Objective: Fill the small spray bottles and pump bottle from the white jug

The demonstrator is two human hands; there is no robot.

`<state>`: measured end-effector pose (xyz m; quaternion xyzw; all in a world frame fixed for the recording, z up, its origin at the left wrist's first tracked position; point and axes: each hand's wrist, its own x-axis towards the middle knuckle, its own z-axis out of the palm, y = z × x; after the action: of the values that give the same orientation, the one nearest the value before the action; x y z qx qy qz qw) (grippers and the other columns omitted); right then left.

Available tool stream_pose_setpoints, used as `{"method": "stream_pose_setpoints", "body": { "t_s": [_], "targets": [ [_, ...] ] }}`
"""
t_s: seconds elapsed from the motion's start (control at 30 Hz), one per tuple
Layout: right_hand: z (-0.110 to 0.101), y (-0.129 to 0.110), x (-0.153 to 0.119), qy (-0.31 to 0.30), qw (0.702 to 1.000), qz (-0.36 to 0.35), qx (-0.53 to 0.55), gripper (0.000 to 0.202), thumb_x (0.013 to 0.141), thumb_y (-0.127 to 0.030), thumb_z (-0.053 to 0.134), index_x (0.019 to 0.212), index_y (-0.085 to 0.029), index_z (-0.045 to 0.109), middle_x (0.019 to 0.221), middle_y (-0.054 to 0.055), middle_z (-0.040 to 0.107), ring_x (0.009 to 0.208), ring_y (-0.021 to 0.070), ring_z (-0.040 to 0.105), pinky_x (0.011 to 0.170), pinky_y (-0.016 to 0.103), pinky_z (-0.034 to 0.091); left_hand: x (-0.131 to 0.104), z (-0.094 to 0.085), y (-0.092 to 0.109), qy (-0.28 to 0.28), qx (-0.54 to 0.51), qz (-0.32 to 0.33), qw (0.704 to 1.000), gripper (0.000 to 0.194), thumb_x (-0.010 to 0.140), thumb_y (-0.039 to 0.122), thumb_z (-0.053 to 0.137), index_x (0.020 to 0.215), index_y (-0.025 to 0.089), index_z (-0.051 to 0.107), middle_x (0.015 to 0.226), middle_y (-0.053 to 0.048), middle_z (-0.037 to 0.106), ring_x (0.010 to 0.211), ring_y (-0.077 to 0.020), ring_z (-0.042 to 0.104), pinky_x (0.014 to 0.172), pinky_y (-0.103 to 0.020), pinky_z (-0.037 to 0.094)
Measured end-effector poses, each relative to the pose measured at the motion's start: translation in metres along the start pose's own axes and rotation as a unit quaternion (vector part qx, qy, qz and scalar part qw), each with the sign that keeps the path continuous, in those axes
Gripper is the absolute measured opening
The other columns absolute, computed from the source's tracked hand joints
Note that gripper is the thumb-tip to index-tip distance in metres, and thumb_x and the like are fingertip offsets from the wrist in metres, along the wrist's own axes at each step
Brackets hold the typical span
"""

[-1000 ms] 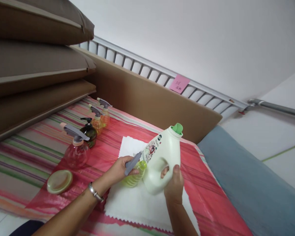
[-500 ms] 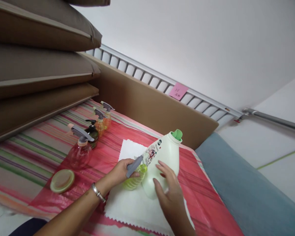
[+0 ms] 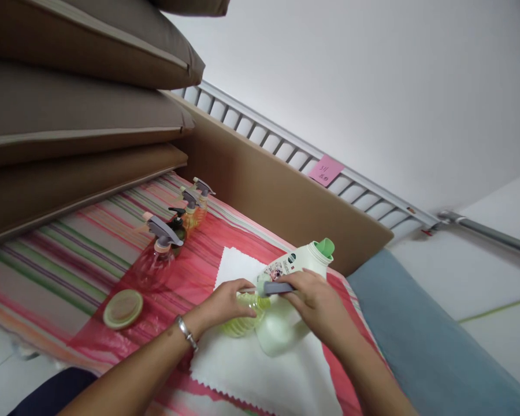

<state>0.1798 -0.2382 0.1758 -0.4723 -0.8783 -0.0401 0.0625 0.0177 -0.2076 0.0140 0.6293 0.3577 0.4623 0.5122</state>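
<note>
A grey spray head (image 3: pixel 274 288) is pinched by my right hand (image 3: pixel 314 297) above a yellow-green clear bottle (image 3: pixel 241 323). At its other end my left hand (image 3: pixel 229 301) closes on the spray head's thin tube, close to the bottle's mouth. The small bottle leans on a white scalloped cloth (image 3: pixel 264 370). Just behind my right hand a large pale green jug (image 3: pixel 275 329) with a green cap (image 3: pixel 326 247) lies tilted, its label partly covered by my fingers.
To the left stand a pink spray bottle (image 3: pixel 156 266), a dark pump bottle (image 3: pixel 178 228), orange spray bottles (image 3: pixel 195 218) and a round lid (image 3: pixel 123 309). Behind are a cardboard panel (image 3: pixel 260 185), stacked cushions (image 3: pixel 82 110) and a radiator (image 3: pixel 271 143). A blue-grey surface (image 3: pixel 429 323) lies right.
My right hand has gone from open beside the jug to gripping the spray head. My left hand has shifted its hold to the tube end. The view has shifted slightly.
</note>
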Motion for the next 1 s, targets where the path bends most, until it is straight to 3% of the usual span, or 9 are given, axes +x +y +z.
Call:
{"method": "stream_pose_setpoints", "body": {
  "t_s": [0.1,0.2,0.3,0.43,0.6,0.87,1.0],
  "targets": [
    [-0.034,0.012,-0.027,0.023,0.994,0.104,0.008,0.019,0.083,-0.036,0.049,0.094,-0.028,0.063,0.091,0.000,0.070,0.081,0.0205,0.063,0.070,0.033,0.049,0.000,0.000,0.001,0.002,0.003,-0.014,1.000,0.053,0.052,0.023,0.079,0.101,0.016,0.061,0.103,-0.007,0.066,0.097,-0.0220,0.058,0.086,-0.030,0.043],
    [-0.061,0.017,-0.051,0.035,0.985,0.168,0.007,0.027,0.080,-0.048,0.048,0.089,-0.029,0.065,0.084,-0.001,0.071,0.073,0.0203,0.064,0.060,0.029,0.049,-0.002,0.000,0.001,0.001,0.001,-0.016,1.000,0.053,0.053,0.021,0.079,0.102,0.017,0.060,0.103,-0.007,0.067,0.099,-0.0220,0.059,0.089,-0.032,0.042],
    [-0.073,0.014,-0.062,0.018,0.980,0.199,0.017,0.032,0.077,-0.054,0.049,0.083,-0.029,0.066,0.078,-0.001,0.071,0.067,0.0203,0.064,0.056,0.028,0.048,-0.003,0.000,0.002,0.000,0.001,-0.017,1.000,0.053,0.053,0.021,0.078,0.102,0.016,0.060,0.103,-0.008,0.066,0.101,-0.0221,0.058,0.090,-0.032,0.042],
    [-0.074,0.006,-0.062,-0.016,0.975,0.213,0.052,0.030,0.078,-0.052,0.048,0.083,-0.029,0.065,0.082,-0.002,0.071,0.072,0.0198,0.064,0.063,0.029,0.048,-0.004,0.000,0.003,-0.001,0.003,-0.017,1.000,0.052,0.053,0.020,0.078,0.102,0.015,0.060,0.104,-0.009,0.066,0.101,-0.0221,0.058,0.090,-0.032,0.042],
    [-0.053,0.003,-0.050,-0.048,0.967,0.241,0.066,0.023,0.079,-0.044,0.049,0.083,-0.027,0.064,0.076,-0.002,0.071,0.069,0.0197,0.061,0.063,0.029,0.044,-0.005,0.000,0.002,-0.002,0.000,-0.016,1.000,0.053,0.053,0.020,0.079,0.102,0.016,0.060,0.104,-0.007,0.066,0.101,-0.0213,0.058,0.090,-0.032,0.042],
    [0.026,-0.007,-0.015,-0.052,0.950,0.292,0.095,0.020,0.076,-0.036,0.050,0.087,-0.024,0.063,0.074,0.002,0.070,0.067,0.0195,0.062,0.056,0.025,0.038,-0.006,-0.001,0.004,-0.002,0.007,-0.014,1.000,0.053,0.052,0.018,0.080,0.102,0.015,0.061,0.104,-0.008,0.066,0.099,-0.0213,0.058,0.088,-0.031,0.043],
    [0.033,-0.009,-0.011,-0.052,0.949,0.291,0.110,0.020,0.075,-0.034,0.050,0.087,-0.024,0.063,0.076,0.003,0.070,0.069,0.0197,0.062,0.058,0.025,0.039,-0.007,-0.001,0.005,0.002,0.010,-0.019,1.000,0.053,0.053,0.019,0.080,0.102,0.014,0.061,0.105,-0.008,0.066,0.099,-0.0217,0.059,0.088,-0.030,0.043]
  ]
}}
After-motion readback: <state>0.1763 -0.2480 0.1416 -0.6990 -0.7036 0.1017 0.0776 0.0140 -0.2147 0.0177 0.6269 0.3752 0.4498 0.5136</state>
